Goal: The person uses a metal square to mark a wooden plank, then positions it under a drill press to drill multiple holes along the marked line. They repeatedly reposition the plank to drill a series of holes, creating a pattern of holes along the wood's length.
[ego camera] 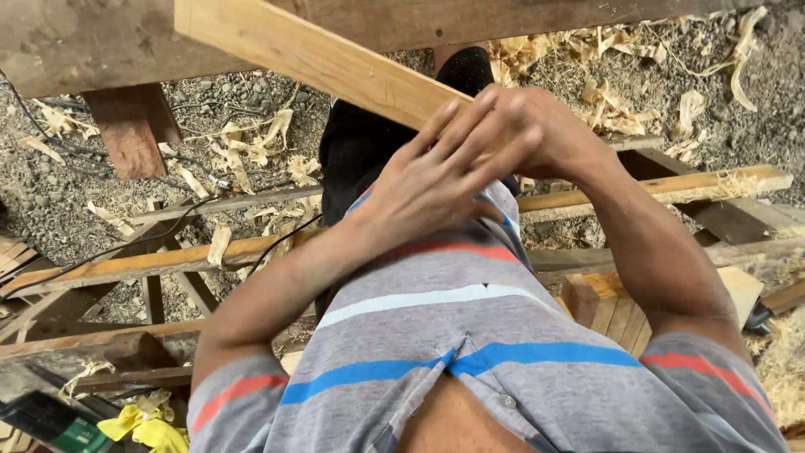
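Right hand (pixel 537 126) grips the wooden plank (pixel 319 59); left hand (pixel 428 180), fingers extended, lies flat over it.

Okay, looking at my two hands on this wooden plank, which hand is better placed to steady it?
Probably the right hand: it appears wrapped around the near end of the wooden plank, while the left hand lies open, fingers spread over it.

Pale wood shavings (pixel 251 147) lie scattered over grey gravel (pixel 67 189), with more curls heaped at the top right (pixel 620 101). A black cable (pixel 126 247) runs across long wooden slats (pixel 134 267), and a reddish block (pixel 127 130) stands under a dark beam (pixel 84 42). A yellow cloth (pixel 151 428) lies beside a green tool (pixel 59 424) at the lower left
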